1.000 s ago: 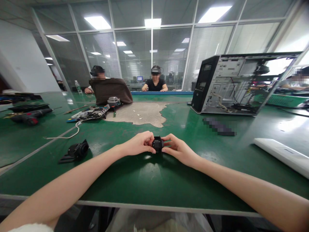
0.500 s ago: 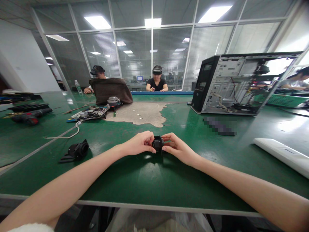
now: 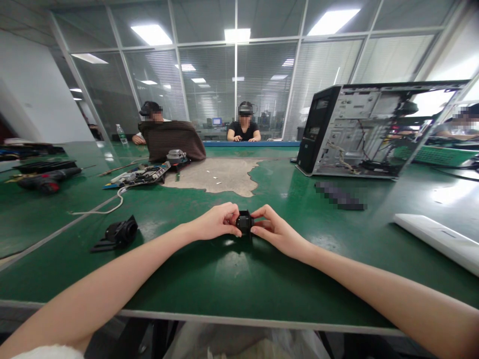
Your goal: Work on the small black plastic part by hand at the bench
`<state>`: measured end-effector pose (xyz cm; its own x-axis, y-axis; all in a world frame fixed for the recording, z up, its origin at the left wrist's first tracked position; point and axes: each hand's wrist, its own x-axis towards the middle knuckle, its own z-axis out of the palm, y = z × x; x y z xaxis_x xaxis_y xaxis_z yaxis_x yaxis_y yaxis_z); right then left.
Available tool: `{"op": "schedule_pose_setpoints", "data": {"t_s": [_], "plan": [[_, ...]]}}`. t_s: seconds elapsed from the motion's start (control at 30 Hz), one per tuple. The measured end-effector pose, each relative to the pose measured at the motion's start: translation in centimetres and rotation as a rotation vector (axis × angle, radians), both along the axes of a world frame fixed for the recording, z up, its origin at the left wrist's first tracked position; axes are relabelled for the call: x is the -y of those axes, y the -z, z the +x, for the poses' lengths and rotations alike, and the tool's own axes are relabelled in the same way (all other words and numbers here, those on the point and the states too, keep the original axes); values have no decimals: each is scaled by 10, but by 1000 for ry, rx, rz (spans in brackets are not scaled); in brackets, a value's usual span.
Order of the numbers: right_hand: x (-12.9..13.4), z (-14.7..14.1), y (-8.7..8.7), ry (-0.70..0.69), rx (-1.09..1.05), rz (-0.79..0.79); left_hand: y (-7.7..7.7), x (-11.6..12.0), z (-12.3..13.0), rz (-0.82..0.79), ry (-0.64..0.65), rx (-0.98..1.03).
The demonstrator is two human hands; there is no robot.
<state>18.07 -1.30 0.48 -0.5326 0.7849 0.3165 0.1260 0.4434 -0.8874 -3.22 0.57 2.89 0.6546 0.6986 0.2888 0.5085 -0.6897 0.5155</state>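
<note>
Two hands brace one small black part between them

The bench [image 3: 232, 289] runs under both forearms, its front edge on the near side of the grip. Above its green top, the left hand [image 3: 219, 223] has its thumb and curled fingers closed around one end of a black part [image 3: 244, 222], likely to steady it. The right hand [image 3: 275, 230] meets the other end with a narrower pinch, thumb below and fingers above, probably so that the fingertips can work at the rim. The part sits sideways between the two, which leaves each end to one hand. Whether it touches the bench is hard to tell.

Left of the grip, beyond the left forearm, a second black part [image 3: 119, 233] rests on the bench, seemingly within easy reach. Right of the grip lies a white slab [image 3: 436, 238]; a dark, blurred object [image 3: 340, 196] is nearer, just beyond the right hand.

Farther past the grip, to the left, a circuit board [image 3: 144, 174] trails a white cable [image 3: 120, 202], with a drill [image 3: 48, 180] farther left. An open computer case [image 3: 322, 132] stands upright to the right, its inside exposed. Straight beyond, a person [image 3: 244, 131] sits at the far side.
</note>
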Motion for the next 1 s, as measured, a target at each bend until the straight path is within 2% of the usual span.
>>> {"op": "schedule_pose_setpoints", "data": {"t_s": [0.2,0.4,0.7,0.9,1.0], "plan": [[2,1,-2,-39,-4,-38,0,0,0,-38,-3,17],[2,1,1,-38,-35,7,1,0,1,-79,-11,32],[0,1,0,-46,-11,-46,0,1,1,-45,-13,23],[1,1,2,-36,-52,47,-1,1,1,-56,-5,25],[0,0,1,-22,-51,45,0,1,1,-50,-18,18]]}}
